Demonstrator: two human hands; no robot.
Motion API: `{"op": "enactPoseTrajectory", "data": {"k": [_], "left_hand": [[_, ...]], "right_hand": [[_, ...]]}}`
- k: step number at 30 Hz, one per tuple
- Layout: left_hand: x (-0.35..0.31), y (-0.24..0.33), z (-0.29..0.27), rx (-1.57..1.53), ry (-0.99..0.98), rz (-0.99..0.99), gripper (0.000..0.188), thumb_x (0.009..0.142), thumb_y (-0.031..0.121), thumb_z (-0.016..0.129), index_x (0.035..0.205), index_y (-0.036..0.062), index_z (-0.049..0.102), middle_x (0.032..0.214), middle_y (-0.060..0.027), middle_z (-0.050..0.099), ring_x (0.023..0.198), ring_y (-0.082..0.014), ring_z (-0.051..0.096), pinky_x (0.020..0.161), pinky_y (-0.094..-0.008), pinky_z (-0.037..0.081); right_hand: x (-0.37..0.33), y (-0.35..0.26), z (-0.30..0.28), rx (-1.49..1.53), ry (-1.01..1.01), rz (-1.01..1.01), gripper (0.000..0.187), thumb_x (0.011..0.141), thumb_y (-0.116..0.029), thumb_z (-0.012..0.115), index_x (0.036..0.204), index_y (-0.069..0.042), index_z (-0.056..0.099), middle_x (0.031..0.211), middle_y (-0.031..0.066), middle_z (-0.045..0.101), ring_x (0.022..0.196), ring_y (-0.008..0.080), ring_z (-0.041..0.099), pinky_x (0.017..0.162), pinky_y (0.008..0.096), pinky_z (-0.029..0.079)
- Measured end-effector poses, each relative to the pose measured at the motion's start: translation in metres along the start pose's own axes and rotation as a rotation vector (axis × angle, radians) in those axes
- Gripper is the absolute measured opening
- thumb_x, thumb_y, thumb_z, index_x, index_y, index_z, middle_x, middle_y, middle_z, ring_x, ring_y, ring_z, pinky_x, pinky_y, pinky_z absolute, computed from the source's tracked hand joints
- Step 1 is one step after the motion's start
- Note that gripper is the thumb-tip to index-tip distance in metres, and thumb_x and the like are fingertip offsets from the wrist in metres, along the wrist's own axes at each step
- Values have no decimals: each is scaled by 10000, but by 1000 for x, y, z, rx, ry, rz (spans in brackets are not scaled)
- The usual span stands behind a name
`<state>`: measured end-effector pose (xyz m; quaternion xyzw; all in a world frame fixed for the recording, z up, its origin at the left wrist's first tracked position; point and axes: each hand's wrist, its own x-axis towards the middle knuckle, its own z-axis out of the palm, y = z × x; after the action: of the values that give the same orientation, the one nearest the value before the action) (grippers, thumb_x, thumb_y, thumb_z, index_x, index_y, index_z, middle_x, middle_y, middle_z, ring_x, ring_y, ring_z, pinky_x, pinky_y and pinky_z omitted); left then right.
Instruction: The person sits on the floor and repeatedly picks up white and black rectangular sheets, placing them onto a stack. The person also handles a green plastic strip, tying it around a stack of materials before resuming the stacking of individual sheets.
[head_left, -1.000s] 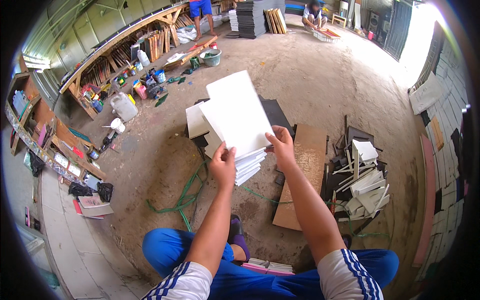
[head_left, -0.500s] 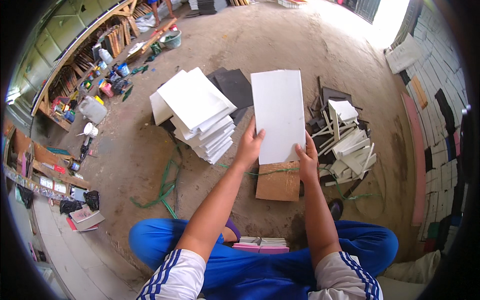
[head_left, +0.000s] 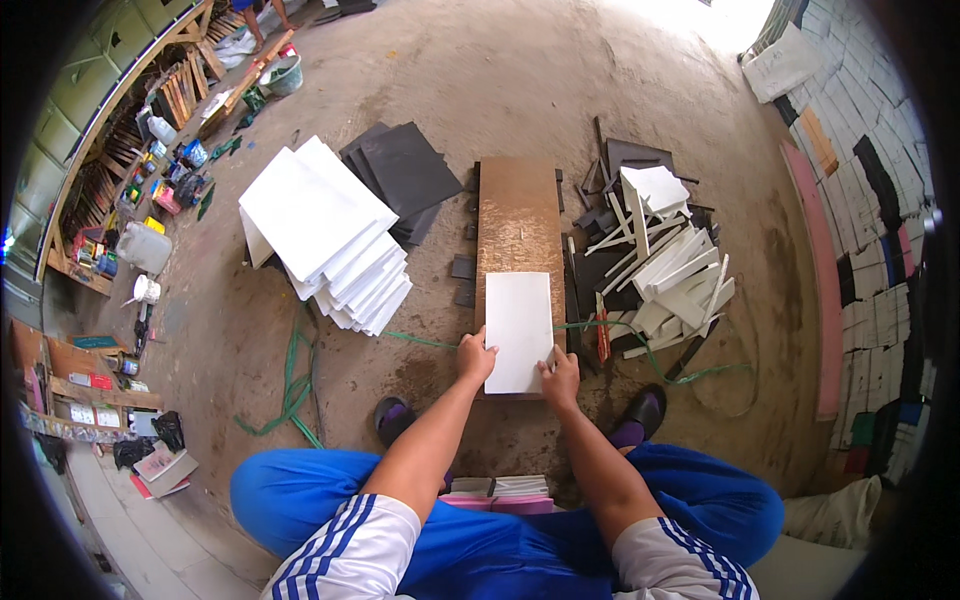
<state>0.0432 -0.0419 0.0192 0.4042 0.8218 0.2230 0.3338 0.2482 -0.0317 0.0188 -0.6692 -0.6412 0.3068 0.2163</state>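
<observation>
A white rectangular sheet (head_left: 518, 330) lies over the near end of a long brown wooden board (head_left: 520, 205), looking flat against it. Along its left edge, my left hand (head_left: 477, 358) grips with the thumb on top. My right hand (head_left: 560, 378) pinches the lower right edge, its fingers partly hidden. To the left of the board stands a leaning stack of white sheets (head_left: 325, 220), with black sheets (head_left: 408, 172) behind it. White offcut strips (head_left: 675, 275) are heaped to the right, and a slim red tool (head_left: 602, 330) lies between them and the board.
Green strapping (head_left: 293, 385) trails across the floor, passing by the board. Pink and white bundled pieces (head_left: 498, 495) sit between my legs. Paint tins and a jug (head_left: 145, 247) line the left side. A wall of stacked white pieces (head_left: 870, 320) rises at right.
Both hands have brought the white sheet down and nearer, from raised in front of me to the board's near end. The view has shifted, and more of the board shows.
</observation>
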Motion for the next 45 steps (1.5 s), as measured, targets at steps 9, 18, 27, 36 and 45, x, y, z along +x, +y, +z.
{"op": "enactPoseTrajectory", "data": {"k": [9, 18, 27, 36, 45], "left_hand": [[17, 13, 6, 53, -6, 17, 599, 867, 154, 789, 1434, 151, 595, 1129, -176, 637, 1069, -351, 651, 919, -458, 541], [7, 15, 2, 49, 98, 19, 572, 884, 206, 777, 1412, 70, 604, 1129, -169, 641, 1082, -355, 641, 925, -468, 534], [25, -39, -118, -854, 1072, -230, 391, 1037, 261, 624, 1311, -16, 600, 1193, -158, 600, 1035, -265, 622, 908, -393, 508], [15, -9, -320, -344, 1041, -155, 596, 960, 555, 635, 1287, 60, 698, 1237, -228, 616, 1084, -356, 615, 959, -473, 494], [-14, -12, -338, -1356, 898, -12, 370, 1011, 227, 665, 1249, -54, 691, 1163, -148, 743, 996, -269, 700, 915, -365, 514]], "right_hand": [[19, 1, 9, -123, 32, -40, 536, 887, -142, 776, 1379, -15, 603, 1059, 164, 551, 981, 359, 582, 842, 450, 494], [13, -16, 4, -202, 29, 36, 570, 872, -232, 795, 1379, -60, 599, 1143, 159, 563, 1093, 358, 576, 928, 454, 495], [40, -218, 18, 156, 18, -480, 380, 906, -292, 781, 1194, -66, 680, 972, 118, 648, 955, 319, 641, 816, 421, 524], [52, -430, 38, -124, 149, -725, 602, 920, -454, 718, 1342, -36, 620, 1157, 172, 592, 1090, 334, 575, 872, 431, 512], [16, -458, 37, 628, -325, -466, 480, 919, -222, 764, 1263, 49, 568, 1017, 185, 676, 822, 266, 694, 718, 411, 552]]}}
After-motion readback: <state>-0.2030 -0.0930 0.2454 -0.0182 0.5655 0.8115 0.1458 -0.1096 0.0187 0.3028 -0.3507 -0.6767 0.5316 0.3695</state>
